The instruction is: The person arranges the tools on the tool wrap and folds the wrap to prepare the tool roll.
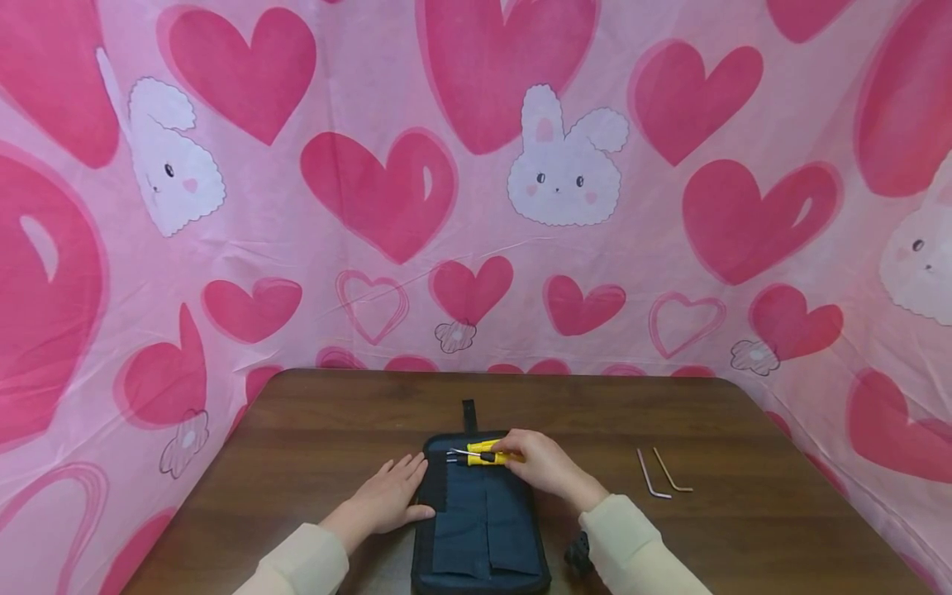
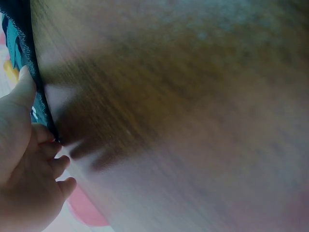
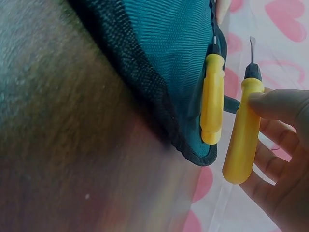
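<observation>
An opened dark blue tool pouch with black edging lies on the wooden table. My right hand pinches a yellow-handled screwdriver between thumb and fingers, above the pouch's far end. Its flat metal tip points left in the head view. Another yellow-handled screwdriver lies against the pouch fabric, its shaft partly hidden; a further yellow handle seems to show beside it. My left hand rests on the pouch's left edge, fingers extended and thumb on the fabric.
Two L-shaped hex keys lie on the table to the right. A small black object is partly hidden by my right sleeve. A black strap sticks out beyond the pouch. Pink heart-patterned cloth hangs behind the table.
</observation>
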The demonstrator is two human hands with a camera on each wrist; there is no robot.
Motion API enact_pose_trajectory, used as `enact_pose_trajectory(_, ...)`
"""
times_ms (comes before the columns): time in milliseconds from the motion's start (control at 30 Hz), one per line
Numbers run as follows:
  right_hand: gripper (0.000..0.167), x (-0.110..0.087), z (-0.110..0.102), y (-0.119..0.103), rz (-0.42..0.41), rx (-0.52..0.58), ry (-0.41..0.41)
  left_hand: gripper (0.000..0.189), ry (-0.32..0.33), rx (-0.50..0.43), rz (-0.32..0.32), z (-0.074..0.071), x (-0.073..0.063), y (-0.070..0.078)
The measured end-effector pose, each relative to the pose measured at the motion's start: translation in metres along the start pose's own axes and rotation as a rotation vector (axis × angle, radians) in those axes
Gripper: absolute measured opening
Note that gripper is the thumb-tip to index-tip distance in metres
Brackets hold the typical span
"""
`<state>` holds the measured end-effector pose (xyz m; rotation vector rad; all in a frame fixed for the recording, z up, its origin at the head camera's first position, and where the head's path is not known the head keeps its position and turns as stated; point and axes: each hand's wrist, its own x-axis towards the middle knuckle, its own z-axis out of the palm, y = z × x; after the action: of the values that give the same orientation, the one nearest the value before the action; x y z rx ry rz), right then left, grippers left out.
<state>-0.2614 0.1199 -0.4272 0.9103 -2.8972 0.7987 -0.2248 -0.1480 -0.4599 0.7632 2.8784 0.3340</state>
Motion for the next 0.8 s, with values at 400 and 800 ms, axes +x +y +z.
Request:
enact_pose_trajectory(400,0.023,-0.0002,0.0052,0.0018,0.009,-0.059,-0.023,0.077,-0.01,-0.002,-0.013,0.001,0.0002,-0.0002)
enact_pose_trajectory(800,0.024,-0.0008,0.01,0.0041,0.0,-0.098,-0.037,0.077,-0.003,0.0,-0.009,0.0011,0.0004,-0.0002)
